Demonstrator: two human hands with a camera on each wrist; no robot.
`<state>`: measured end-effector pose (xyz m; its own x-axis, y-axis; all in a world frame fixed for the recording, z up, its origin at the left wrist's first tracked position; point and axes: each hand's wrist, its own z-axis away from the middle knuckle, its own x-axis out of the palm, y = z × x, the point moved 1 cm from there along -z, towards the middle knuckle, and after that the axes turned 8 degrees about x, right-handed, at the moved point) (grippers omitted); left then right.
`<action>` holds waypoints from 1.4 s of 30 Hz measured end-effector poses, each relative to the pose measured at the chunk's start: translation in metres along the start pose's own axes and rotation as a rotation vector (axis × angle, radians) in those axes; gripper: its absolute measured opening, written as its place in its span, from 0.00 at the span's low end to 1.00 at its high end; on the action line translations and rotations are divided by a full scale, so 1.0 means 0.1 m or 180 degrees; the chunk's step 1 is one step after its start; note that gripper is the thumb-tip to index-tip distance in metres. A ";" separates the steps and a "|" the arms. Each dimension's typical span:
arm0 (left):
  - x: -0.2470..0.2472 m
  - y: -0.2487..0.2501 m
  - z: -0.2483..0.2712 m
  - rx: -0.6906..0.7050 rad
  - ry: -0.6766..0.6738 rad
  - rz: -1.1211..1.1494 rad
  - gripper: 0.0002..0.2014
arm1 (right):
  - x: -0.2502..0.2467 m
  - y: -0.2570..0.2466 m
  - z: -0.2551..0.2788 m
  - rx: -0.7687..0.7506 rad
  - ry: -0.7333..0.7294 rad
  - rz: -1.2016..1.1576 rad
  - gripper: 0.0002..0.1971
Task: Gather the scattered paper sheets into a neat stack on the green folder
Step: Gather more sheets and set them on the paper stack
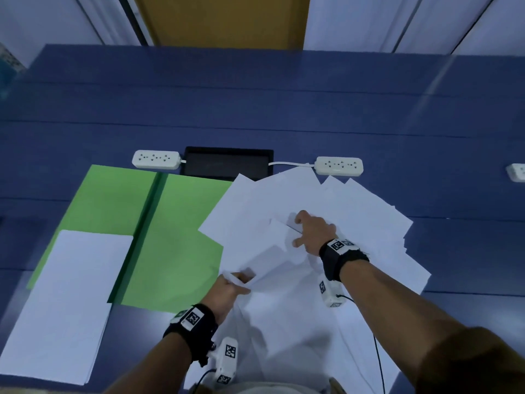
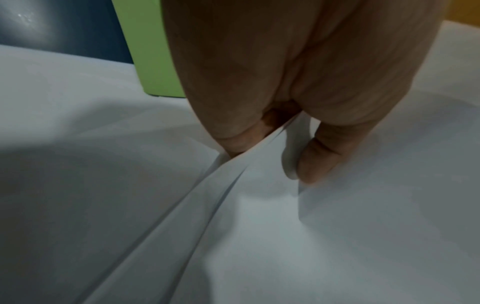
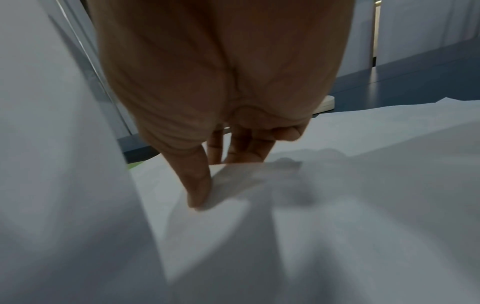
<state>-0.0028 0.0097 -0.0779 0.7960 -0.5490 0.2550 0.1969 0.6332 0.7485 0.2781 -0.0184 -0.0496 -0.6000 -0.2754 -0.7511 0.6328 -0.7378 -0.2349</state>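
Left-hand fingers point(image 2: 319, 162) and thumb clamped on the near edges of several lifted paper sheets point(image 2: 249, 185), creased where pinched. Left hand point(image 1: 227, 288) low at the near left corner of the scattered pile point(image 1: 326, 209), just beside the green folder point(image 1: 176, 223). Right-hand fingers point(image 3: 233, 148) fairly straight, slipped under a raised sheet edge, thumb pressed down on top of it; right hand point(image 1: 312, 231) in the middle of the pile, farther out than the left. Fanned over the blue table point(image 1: 255, 109) to the right of the folder, some corners overlapping its right half. Folder opened flat, with a squared white stack point(image 1: 71, 294) lying on its left half and hanging past its near edge. Beyond the folder, a black inset panel point(image 1: 227, 163) flanked by two white power strips point(image 1: 156, 159), the right one point(image 1: 339, 165) touched by the farthest sheet corners.
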 end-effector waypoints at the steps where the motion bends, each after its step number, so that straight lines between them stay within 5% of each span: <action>1: 0.02 0.00 0.00 -0.0014 0.0017 0.0040 0.23 | 0.00 0.01 0.02 -0.0153 0.0072 -0.0002 0.16; 4: 0.06 0.04 0.04 0.0086 0.0019 0.0063 0.20 | 0.01 0.06 0.10 -0.0472 0.0232 -0.0202 0.14; 10: 0.02 0.01 0.02 0.0213 0.0421 -0.0489 0.07 | -0.24 0.19 0.41 -0.0743 0.0340 -0.1872 0.08; 14: 0.03 0.04 0.01 0.0266 0.0155 -0.0722 0.07 | -0.40 0.38 0.54 -0.0438 0.0334 -0.2526 0.05; 18: 0.17 0.10 0.09 0.0272 0.0136 -0.0845 0.08 | -0.21 0.48 0.47 -0.0113 -0.0240 -0.2083 0.07; 22: 0.21 0.05 0.14 0.0294 -0.0046 -0.1015 0.13 | -0.08 0.45 0.24 -0.0012 -0.0023 -0.1643 0.11; 27: 0.11 -0.09 0.18 0.0446 -0.0134 -0.1250 0.19 | -0.04 0.28 0.17 -0.0099 -0.0296 -0.0679 0.18; 31: 0.13 -0.05 0.23 0.0493 0.0059 -0.1180 0.04 | -0.05 0.21 0.25 -0.0151 -0.0009 -0.0156 0.08; 34: 0.13 -0.02 0.25 0.0520 0.0394 -0.1101 0.06 | -0.18 0.25 0.44 -0.0179 0.0291 -0.0533 0.11; 39: 0.07 0.04 0.14 0.0597 0.0271 -0.0936 0.13 | -0.65 0.58 0.97 -0.0314 0.1202 -0.1520 0.10; 42: 0.10 0.04 0.00 0.0780 0.0262 -0.1035 0.12 | -0.93 0.70 1.36 -0.0489 0.1301 -0.2214 0.09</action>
<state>0.0059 0.0064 -0.0724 0.7598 -0.6473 -0.0612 0.3115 0.2798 0.9081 0.3114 -0.1284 0.0879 -0.6730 0.4819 -0.5611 0.2597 -0.5563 -0.7893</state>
